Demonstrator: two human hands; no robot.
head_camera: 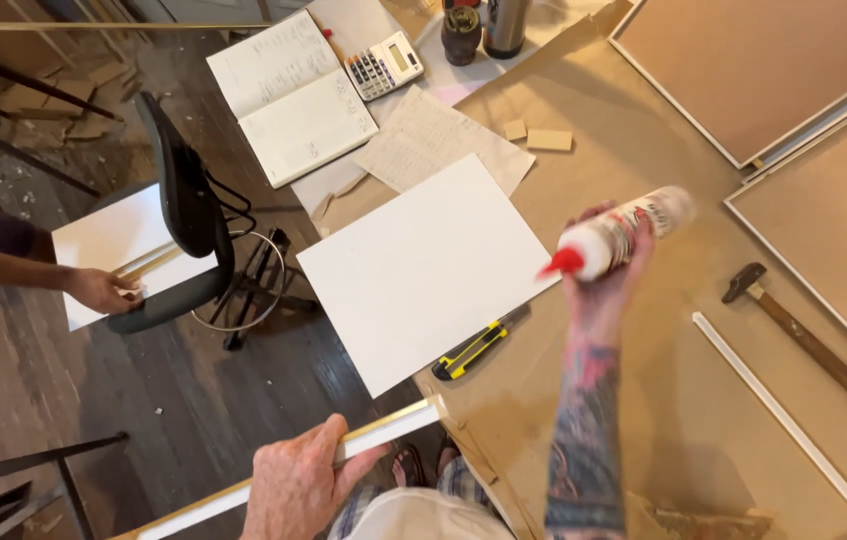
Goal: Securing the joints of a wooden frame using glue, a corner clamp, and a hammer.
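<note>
— White, with a red tip: what is that in the right hand (pixel 605 262)?

— A glue bottle (pixel 623 232), gripped around its middle with the fingers closed on it. It is raised above the brown board table (pixel 663 400), tilted, the red nozzle pointing down and to the left, toward the edge of the white sheet (pixel 423 270) that lies flat on the table.

— And the left hand (pixel 295 485)?

— It is wrapped around a long strip of white moulding with a gold edge (pixel 383 428). The strip runs from the lower left up to the table's near corner, out over the dark wooden floor.

— What lies near the sheet?

— A yellow and black utility knife (pixel 473 350) just beside its lower corner. Farther right, a hammer (pixel 808 340) with a wooden handle, and a thin white strip (pixel 793 425) close to it. Two framed brown panels (pixel 773 70) sit at the upper right.

— Anything at the far end?

— An open notebook (pixel 288 95), a calculator (pixel 383 65), a loose paper (pixel 443 140) and two small wood blocks (pixel 538 137).

— Is someone else there?

— Yes, another person's hand (pixel 101 290) at the left, touching a white board (pixel 118 245) resting on a black chair (pixel 188 230).
</note>
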